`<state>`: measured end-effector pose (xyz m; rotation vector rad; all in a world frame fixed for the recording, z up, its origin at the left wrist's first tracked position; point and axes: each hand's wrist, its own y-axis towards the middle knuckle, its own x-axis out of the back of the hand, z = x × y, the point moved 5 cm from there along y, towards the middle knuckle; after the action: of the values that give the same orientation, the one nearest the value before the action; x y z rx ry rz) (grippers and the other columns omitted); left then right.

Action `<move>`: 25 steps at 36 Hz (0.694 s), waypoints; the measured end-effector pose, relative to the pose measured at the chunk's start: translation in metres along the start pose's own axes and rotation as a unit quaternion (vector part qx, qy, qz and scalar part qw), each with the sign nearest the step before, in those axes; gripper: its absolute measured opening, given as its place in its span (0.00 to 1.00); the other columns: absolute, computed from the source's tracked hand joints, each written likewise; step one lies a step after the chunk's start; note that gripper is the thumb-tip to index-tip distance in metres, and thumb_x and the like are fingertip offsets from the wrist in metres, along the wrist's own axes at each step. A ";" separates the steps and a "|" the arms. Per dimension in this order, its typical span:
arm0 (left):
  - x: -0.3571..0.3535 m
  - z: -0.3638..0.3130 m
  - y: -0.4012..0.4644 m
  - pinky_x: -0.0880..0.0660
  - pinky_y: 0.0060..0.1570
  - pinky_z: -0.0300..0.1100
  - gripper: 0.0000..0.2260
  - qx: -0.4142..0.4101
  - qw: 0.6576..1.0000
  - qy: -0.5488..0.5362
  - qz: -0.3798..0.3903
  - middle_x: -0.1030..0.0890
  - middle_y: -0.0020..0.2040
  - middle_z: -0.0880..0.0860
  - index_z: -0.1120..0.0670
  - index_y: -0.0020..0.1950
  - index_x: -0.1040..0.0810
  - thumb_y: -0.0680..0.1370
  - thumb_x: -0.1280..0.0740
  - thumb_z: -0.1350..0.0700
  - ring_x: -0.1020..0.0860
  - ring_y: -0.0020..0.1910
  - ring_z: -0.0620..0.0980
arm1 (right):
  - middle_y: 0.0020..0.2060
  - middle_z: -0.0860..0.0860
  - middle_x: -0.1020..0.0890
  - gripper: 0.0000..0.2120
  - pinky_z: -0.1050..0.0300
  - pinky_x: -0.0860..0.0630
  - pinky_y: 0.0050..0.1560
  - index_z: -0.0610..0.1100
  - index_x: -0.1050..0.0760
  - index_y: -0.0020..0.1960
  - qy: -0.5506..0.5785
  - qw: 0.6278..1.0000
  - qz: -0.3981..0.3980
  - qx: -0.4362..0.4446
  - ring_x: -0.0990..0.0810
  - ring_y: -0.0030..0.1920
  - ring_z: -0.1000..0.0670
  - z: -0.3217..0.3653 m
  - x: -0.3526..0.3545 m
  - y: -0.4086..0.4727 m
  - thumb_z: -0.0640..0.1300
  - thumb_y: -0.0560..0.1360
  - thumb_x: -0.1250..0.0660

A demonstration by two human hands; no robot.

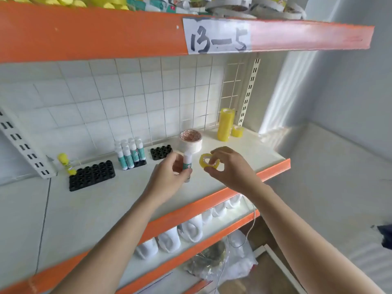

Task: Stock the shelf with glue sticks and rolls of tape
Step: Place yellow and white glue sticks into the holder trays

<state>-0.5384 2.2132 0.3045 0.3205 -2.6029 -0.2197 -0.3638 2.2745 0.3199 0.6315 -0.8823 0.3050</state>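
Though smudged, shelf label (216, 36) "13-5"

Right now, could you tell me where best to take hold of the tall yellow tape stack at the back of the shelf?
Grip the tall yellow tape stack around its middle from the front-left. It stands upright, with a small yellow roll close on its right and wire grid behind.

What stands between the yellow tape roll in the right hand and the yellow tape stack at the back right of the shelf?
Nothing visible. The right hand pinches the small yellow tape roll; the bare shelf lies between it and the tall yellow stack. The white tape roll stands left of that line.
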 end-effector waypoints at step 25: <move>0.016 0.102 -0.020 0.27 0.46 0.38 0.05 0.159 0.978 0.063 -0.121 0.18 0.41 0.44 0.51 0.46 0.24 0.74 0.30 0.58 0.20 0.44 0.44 | 0.58 0.41 0.22 0.08 0.52 0.26 0.52 0.39 0.21 0.53 -0.027 0.997 0.061 0.044 0.24 0.58 0.38 -0.024 -0.131 0.029 0.39 0.75 0.31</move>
<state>-0.5999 2.1995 0.2197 0.7418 -2.4641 0.1332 -0.4431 2.3128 0.2158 0.6705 -0.9652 0.4404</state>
